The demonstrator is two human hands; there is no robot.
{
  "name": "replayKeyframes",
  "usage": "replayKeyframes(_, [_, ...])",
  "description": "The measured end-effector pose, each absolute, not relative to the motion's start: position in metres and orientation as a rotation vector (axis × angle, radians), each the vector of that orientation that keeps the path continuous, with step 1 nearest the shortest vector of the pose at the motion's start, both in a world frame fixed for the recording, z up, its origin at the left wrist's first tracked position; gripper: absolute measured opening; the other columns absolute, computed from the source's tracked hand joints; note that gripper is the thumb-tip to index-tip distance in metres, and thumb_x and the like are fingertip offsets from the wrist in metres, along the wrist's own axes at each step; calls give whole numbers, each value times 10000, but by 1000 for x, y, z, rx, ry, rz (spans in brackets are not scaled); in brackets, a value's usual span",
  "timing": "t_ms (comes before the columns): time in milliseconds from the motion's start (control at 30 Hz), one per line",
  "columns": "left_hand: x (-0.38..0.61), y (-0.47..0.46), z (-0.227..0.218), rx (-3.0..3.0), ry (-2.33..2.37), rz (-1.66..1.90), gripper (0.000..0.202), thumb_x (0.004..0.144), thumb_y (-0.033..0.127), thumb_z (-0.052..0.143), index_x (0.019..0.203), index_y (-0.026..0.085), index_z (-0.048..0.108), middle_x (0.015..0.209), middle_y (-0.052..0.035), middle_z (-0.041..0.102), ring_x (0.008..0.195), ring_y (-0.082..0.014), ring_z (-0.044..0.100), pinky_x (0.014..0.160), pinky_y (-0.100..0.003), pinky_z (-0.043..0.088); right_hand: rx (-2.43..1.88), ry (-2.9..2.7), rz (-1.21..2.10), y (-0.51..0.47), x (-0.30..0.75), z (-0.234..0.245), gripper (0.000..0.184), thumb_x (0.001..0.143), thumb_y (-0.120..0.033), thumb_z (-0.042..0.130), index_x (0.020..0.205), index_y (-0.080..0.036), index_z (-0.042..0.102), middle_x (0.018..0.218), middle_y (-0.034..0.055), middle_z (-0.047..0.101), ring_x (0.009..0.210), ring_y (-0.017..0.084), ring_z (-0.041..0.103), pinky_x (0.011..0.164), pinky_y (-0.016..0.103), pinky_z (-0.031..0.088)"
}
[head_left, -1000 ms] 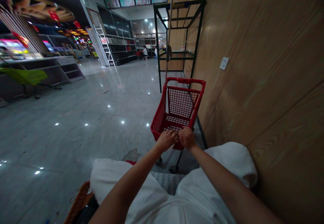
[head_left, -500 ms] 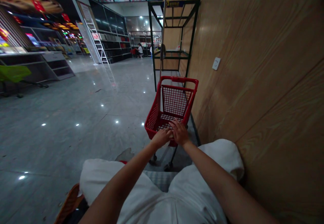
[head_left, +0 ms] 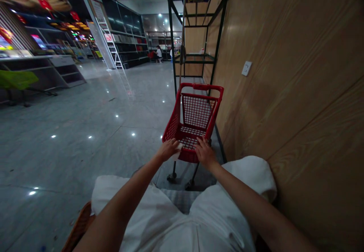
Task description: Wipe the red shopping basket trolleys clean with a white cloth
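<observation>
A small red plastic shopping cart [head_left: 196, 117] with a mesh basket stands on two visible castors just ahead of me, beside the wall. My left hand [head_left: 167, 149] is at the near rim of the basket, gripping a small white cloth [head_left: 178, 148] against the red plastic. My right hand [head_left: 205, 154] has its fingers over the same rim, a short way to the right. The cart's basket holds nothing that I can see. My white shirt fills the bottom of the view.
A wood-panelled wall [head_left: 292, 92] with a white socket [head_left: 246, 68] runs along the right. A black metal shelf frame [head_left: 199, 35] stands past the cart. An aluminium ladder [head_left: 111, 46] and a seated person [head_left: 158, 54] are far off across the shiny tiled floor [head_left: 71, 130].
My hands have moved apart along the rim, and the white cloth now shows by my left hand. The view has shifted slightly.
</observation>
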State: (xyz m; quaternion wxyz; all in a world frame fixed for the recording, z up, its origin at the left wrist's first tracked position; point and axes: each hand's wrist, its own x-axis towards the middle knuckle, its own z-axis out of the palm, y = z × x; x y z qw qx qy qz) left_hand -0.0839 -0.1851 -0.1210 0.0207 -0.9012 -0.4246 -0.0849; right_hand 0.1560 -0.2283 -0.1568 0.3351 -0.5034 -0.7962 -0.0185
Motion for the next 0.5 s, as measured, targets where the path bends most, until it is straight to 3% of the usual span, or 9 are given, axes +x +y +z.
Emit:
replayKeyframes(133, [-43, -202, -131, -2843, -1139, -379, 397, 883, 364, 503, 1235, 187, 454, 1278, -103, 494, 1137, -214, 494, 956, -354, 397, -1295, -2047, -28, -233, 154, -158, 344, 925, -238, 338, 1133, -180, 606, 1415, 94, 402, 1412, 280, 74, 1087, 524, 297])
replayKeyframes(200, [-31, -205, -133, -2849, -1093, -411, 452, 882, 361, 506, 1290, 189, 412, 1290, -99, 498, 1165, -216, 473, 972, -355, 379, -1297, -2042, -18, -232, 157, -159, 353, 929, -240, 325, 1135, -169, 603, 1391, 105, 425, 1412, 272, 83, 1086, 511, 306])
replayKeyframes(400, [-60, -189, -122, -2848, -1044, -327, 363, 824, 350, 602, 1158, 220, 545, 1050, -55, 624, 1020, -211, 547, 929, -371, 393, -1273, -2085, -2, -227, 172, -156, 344, 930, -248, 336, 1043, -149, 645, 1311, 127, 499, 1401, 266, 151, 1068, 498, 331])
replayKeyframes(500, [-75, -182, -118, -2811, -1065, -439, 310, 792, 353, 640, 1052, 192, 594, 1089, -79, 602, 1084, -229, 519, 961, -379, 388, -1297, -2078, -6, -225, 170, -155, 347, 926, -238, 343, 1062, -129, 644, 1307, 140, 503, 1399, 268, 159, 1077, 480, 326])
